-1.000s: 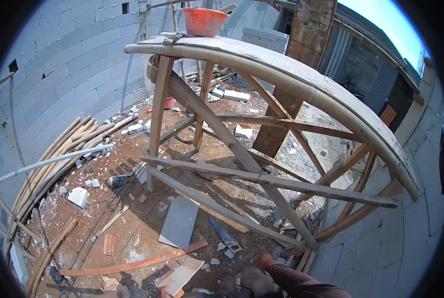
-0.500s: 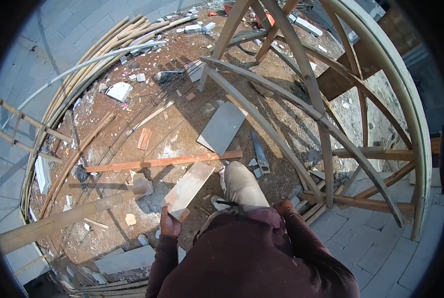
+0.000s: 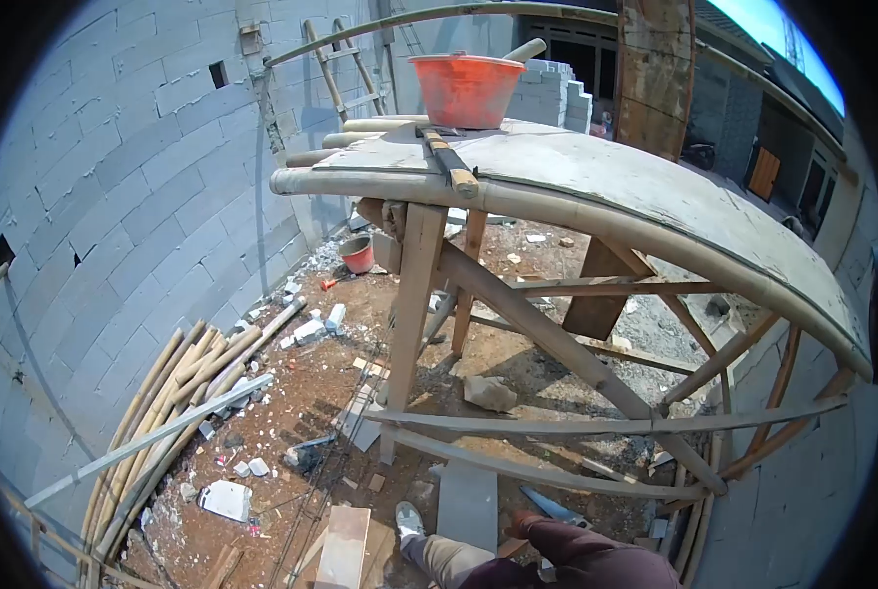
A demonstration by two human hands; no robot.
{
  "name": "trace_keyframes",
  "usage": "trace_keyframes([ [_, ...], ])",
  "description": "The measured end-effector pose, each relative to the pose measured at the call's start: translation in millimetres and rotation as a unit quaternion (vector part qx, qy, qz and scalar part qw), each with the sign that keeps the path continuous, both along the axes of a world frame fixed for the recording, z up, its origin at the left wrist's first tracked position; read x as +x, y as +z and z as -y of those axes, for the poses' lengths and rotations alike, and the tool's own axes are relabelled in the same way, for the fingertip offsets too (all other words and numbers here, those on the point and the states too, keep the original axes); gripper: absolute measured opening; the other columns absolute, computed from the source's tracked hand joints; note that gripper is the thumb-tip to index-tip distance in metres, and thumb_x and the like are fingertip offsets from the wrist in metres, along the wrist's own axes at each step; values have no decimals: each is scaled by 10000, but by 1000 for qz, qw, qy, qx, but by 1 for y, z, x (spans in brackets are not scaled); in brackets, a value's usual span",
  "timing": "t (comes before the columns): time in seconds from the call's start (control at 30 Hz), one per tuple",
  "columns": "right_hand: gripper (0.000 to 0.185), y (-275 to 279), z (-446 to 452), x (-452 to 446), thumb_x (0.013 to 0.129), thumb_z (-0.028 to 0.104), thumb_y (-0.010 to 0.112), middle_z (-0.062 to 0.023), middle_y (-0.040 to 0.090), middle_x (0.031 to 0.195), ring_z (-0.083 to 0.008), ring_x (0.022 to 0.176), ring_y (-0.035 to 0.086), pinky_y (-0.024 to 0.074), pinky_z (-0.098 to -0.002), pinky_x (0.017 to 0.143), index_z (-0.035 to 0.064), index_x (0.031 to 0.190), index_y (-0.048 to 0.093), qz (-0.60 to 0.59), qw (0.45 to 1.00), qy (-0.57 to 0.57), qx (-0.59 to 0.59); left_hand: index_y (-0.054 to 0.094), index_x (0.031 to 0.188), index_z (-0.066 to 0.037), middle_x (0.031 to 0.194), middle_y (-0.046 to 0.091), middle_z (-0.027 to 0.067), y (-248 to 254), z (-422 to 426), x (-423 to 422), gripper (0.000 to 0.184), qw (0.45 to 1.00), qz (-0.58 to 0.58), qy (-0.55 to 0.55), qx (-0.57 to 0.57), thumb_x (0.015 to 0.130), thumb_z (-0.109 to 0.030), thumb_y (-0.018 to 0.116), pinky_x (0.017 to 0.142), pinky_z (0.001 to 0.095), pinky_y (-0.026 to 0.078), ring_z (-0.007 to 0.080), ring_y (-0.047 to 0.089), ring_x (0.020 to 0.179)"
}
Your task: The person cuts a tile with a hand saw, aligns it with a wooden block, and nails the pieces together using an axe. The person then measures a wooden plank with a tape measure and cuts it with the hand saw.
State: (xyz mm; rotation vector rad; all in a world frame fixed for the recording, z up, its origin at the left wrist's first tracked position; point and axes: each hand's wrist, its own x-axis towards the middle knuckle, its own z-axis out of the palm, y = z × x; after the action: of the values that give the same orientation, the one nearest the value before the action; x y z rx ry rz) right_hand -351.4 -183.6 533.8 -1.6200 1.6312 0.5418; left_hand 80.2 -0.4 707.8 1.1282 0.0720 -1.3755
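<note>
Pale board (image 3: 346,550) lies low in front of the wooden trestle (image 3: 417,294); our left hand is out of view, grip unknown. Our right hand (image 3: 523,523) is by the saw (image 3: 549,505), below the trestle's lower rails (image 3: 606,427), finger opening unreadable. We judge steady footing, fingers off the teeth, and board edges clear of the trestle best.

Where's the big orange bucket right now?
The big orange bucket is at top centre of the head camera's view, standing on the raised platform, just behind the handled tool.
</note>
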Motion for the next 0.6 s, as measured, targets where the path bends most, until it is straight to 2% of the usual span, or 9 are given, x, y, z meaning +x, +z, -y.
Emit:
trace_keyframes([
  [0.07, 585, 1, 65, 68, 899, 537, 644, -231, 702, 1195, -404, 1132, 666, 519, -479, 983, 40, 1198, 721, 53, 997, 58, 8, 466, 1428, -78, 1343, 603, 125, 11, 61, 50, 527, 1000, 10, -19, 10, 974, -332, 550, 947, 552, 530, 311, 617, 1200],
  [0.1, 562, 35, 98, 105, 914, 512, 637, -237, 704, 1165, -412, 1127, 662, 517, -487, 974, 34, 1201, 700, 120, 988, 73, -60, 467, 1427, -78, 1341, 604, 125, 16, 92, 71, 526, 999, 12, -31, 8, 974, -332, 550, 946, 551, 530, 311, 617, 1199],
  [0.2, 435, 253, 176, 199, 917, 386, 673, -229, 702, 1094, -437, 1071, 652, 514, -489, 930, 31, 1167, 643, 313, 929, 107, -167, 471, 1423, -77, 1337, 606, 124, 37, 158, 120, 524, 998, 21, -66, 3, 972, -332, 551, 945, 548, 531, 310, 619, 1195],
  [0.3, 322, 480, 219, 222, 949, 299, 673, -229, 622, 901, -438, 878, 618, 471, -525, 781, 4, 1024, 568, 492, 799, 177, -297, 474, 1418, -76, 1332, 609, 124, 48, 213, 150, 521, 995, 21, -98, -12, 971, -333, 552, 944, 544, 532, 310, 621, 1191],
  [0.37, 260, 592, 241, 200, 915, 176, 742, -202, 635, 890, -424, 843, 639, 507, -446, 728, -6, 1055, 620, 498, 709, 188, -462, 477, 1415, -75, 1329, 611, 124, 53, 246, 163, 519, 992, 24, -124, -22, 971, -333, 553, 944, 542, 533, 309, 623, 1188],
  [0.43, 269, 672, 280, 174, 899, 178, 743, -173, 659, 931, -360, 849, 669, 530, -423, 743, -9, 1069, 649, 321, 693, 142, -630, 479, 1412, -74, 1326, 612, 123, 51, 277, 175, 518, 988, 17, -150, -27, 970, -333, 554, 943, 540, 534, 309, 624, 1186],
  [0.5, 377, 699, 332, 144, 945, 341, 664, -178, 653, 1041, -348, 943, 664, 531, -459, 816, 5, 1115, 672, 34, 714, 85, -694, 481, 1410, -74, 1323, 614, 123, 51, 315, 186, 516, 982, 12, -183, -32, 969, -333, 554, 942, 538, 534, 309, 625, 1183],
  [0.57, 459, 715, 357, 135, 930, 421, 645, -227, 696, 1052, -367, 1016, 671, 537, -460, 876, -13, 1065, 712, -164, 836, 13, -523, 483, 1407, -73, 1320, 616, 123, 49, 357, 194, 514, 974, 6, -223, -31, 969, -333, 555, 942, 535, 535, 308, 627, 1181],
  [0.6, 470, 712, 366, 130, 924, 437, 642, -232, 707, 1052, -373, 1014, 680, 539, -454, 891, -12, 1035, 725, -183, 849, -21, -496, 485, 1405, -73, 1319, 617, 123, 46, 378, 198, 514, 970, 3, -242, -30, 968, -334, 556, 941, 534, 536, 308, 627, 1180],
])
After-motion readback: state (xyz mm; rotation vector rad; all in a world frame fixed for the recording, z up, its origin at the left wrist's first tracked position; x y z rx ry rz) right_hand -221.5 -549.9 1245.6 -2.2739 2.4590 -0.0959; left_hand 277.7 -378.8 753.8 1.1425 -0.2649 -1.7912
